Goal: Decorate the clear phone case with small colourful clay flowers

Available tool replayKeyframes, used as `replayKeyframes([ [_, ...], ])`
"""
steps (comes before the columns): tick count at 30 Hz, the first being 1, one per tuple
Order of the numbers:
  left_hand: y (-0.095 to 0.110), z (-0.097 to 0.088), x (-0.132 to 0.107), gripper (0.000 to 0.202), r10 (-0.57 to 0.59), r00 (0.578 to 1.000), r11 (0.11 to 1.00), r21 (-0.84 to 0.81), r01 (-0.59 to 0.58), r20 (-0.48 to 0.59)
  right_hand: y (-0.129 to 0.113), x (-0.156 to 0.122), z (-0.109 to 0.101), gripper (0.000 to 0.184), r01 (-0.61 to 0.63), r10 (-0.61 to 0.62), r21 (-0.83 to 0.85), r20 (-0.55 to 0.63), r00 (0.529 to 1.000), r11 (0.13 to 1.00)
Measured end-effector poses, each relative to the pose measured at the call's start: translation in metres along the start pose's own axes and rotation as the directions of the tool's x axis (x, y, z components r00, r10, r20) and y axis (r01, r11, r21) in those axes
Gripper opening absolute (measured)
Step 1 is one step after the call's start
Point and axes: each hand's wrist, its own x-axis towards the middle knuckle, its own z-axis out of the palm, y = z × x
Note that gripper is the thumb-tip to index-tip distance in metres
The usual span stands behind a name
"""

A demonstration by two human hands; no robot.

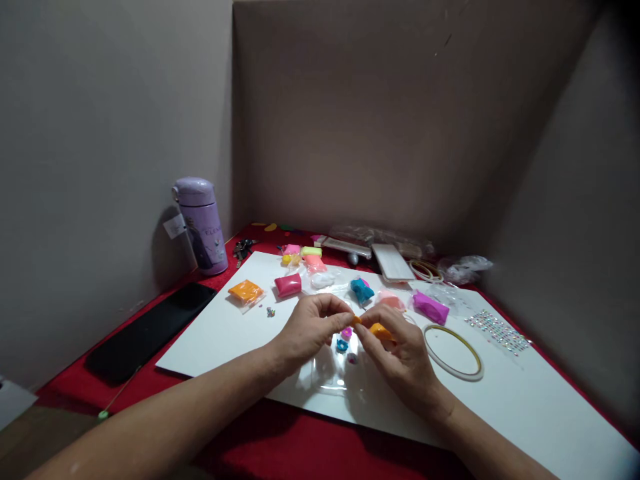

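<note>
My left hand (320, 327) and my right hand (400, 343) meet above the middle of the white board. Between their fingertips they pinch a small piece of orange modelling clay (356, 321). A larger orange clay lump (381, 332) shows behind my right fingers; whether that hand holds it I cannot tell. Below my hands lies a clear plastic sheet or tray (330, 385). On it sit a small pink clay piece (347, 332), a blue one (342, 345) and a purplish one (352, 359).
Wrapped clay packets lie around the white board (210, 340): orange (246, 291), red (288, 285), blue (361, 291), purple (431, 307). A hoop (480, 370) and rhinestones (497, 332) are at right. A purple bottle (203, 227) and black phone-like slab (150, 333) stand left.
</note>
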Motion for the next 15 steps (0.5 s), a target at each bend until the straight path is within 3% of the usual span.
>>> replayKeyframes([
  [5, -0.0009, 0.0000, 0.0005, 0.023, -0.008, 1.000, 0.998, -0.056, 0.007, -0.007, -0.0004, 0.0001, -0.0008, 0.009, 0.007, -0.007, 0.005, 0.005, 1.000, 1.000],
  [15, 0.0024, 0.0012, -0.0018, 0.021, 0.016, 0.999, 0.999, 0.035, -0.017, 0.029, -0.0002, 0.0022, -0.0024, 0.013, 0.035, -0.035, -0.003, -0.009, 0.999, 0.999],
])
